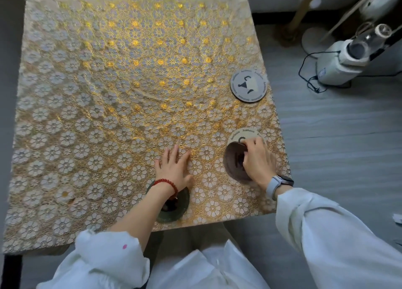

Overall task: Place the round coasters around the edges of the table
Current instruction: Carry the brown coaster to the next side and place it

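Note:
A grey round coaster (248, 85) with a black drawing lies flat near the table's right edge. Closer to me, a pale coaster (241, 134) with printed lettering lies by the same edge, partly under my right hand (256, 160). That hand grips a dark brownish coaster (233, 162), tilted up off the cloth and overlapping the pale one. My left hand (175, 167) rests flat on the cloth, fingers spread, holding nothing. Under my left wrist, a dark green coaster (174, 210) lies at the near edge, half hidden by the arm.
The square table (87, 93) carries a gold and white floral cloth. Right of it, on the grey floor, stand a white machine (339, 64) with a black cable and a round stand base (315, 38). My white sleeves fill the bottom of the view.

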{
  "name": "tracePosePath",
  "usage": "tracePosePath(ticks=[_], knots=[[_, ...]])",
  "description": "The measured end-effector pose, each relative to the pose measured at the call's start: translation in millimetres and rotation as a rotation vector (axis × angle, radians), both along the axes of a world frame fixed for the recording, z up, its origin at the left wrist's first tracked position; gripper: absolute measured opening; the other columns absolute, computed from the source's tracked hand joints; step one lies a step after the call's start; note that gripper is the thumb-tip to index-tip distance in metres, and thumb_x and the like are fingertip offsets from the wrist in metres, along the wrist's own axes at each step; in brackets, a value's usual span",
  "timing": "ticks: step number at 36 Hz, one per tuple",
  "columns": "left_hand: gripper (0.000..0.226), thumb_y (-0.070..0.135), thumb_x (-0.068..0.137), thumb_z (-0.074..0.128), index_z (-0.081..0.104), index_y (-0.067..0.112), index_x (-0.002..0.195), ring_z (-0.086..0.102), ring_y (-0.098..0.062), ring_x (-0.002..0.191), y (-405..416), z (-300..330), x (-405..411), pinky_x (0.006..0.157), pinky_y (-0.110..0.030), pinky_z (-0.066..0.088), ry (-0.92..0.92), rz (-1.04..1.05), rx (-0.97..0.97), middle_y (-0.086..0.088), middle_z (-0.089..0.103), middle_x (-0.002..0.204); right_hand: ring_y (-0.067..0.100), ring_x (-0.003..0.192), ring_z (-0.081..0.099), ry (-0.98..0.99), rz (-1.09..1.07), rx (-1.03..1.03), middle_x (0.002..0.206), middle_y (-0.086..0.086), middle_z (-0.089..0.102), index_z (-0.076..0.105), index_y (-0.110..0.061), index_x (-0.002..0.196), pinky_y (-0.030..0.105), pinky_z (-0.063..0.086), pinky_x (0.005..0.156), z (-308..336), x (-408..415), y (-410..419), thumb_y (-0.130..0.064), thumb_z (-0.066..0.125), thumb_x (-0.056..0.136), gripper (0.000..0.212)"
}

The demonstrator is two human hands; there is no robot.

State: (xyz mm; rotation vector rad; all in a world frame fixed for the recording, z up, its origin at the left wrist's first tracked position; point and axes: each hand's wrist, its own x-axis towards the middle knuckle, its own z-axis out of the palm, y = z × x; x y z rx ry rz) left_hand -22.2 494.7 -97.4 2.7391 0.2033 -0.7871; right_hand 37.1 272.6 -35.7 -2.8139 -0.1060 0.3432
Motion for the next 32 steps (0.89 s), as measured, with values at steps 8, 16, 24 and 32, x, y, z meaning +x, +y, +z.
tracePosePath(ticks=[8, 16, 24, 32], knots=[[0.045, 0.030, 0.088, 0.052, 0.041, 0.018, 0.130, 0.048, -0.022, 0.119, -3, 26, -3, 0.097, -0.036, 0.044, 0.007, 0.175, -0.356, -0.008, 0.048, 0.135, 0.020, 0.093, 0.048, 0.066, 0.273, 0.193, 0.105, 0.006, 0.059, 0.056, -0.024, 0.114, 0.034, 0.042, 0.075, 21, -3, 33, -0.005, 0.053, 0.083, 0.036], [0.040, 0.027, 0.086, 0.055, 0.050, 0.017, 0.125, 0.057, -0.018, 0.108, 128, 61, -94, 0.091, -0.032, 0.048, -0.189, 0.391, -0.442, -0.006, 0.061, 0.119, 0.025, 0.098, 0.047, 0.221, 0.534, 0.273, 0.111, 0.009, 0.055, 0.053, -0.023, 0.119, 0.043, 0.047, 0.083, 44, -62, 188, 0.000, 0.050, 0.081, 0.045], [0.033, 0.021, 0.078, 0.062, 0.062, 0.026, 0.111, 0.061, -0.016, 0.100, 280, 74, -219, 0.087, -0.029, 0.049, -0.278, 0.580, -0.509, -0.002, 0.068, 0.108, 0.025, 0.088, 0.050, 0.286, 0.658, 0.349, 0.103, 0.008, 0.054, 0.058, -0.022, 0.111, 0.033, 0.045, 0.075, 40, -171, 358, -0.008, 0.050, 0.085, 0.031], [0.015, 0.016, 0.083, 0.061, 0.069, 0.013, 0.096, 0.062, -0.025, 0.090, 432, 82, -314, 0.080, -0.035, 0.048, -0.324, 0.812, -0.501, -0.009, 0.070, 0.094, 0.012, 0.100, 0.053, 0.471, 0.503, 0.568, 0.114, 0.007, 0.062, 0.055, -0.013, 0.115, 0.018, 0.040, 0.088, 43, -252, 513, -0.009, 0.055, 0.085, 0.030]])
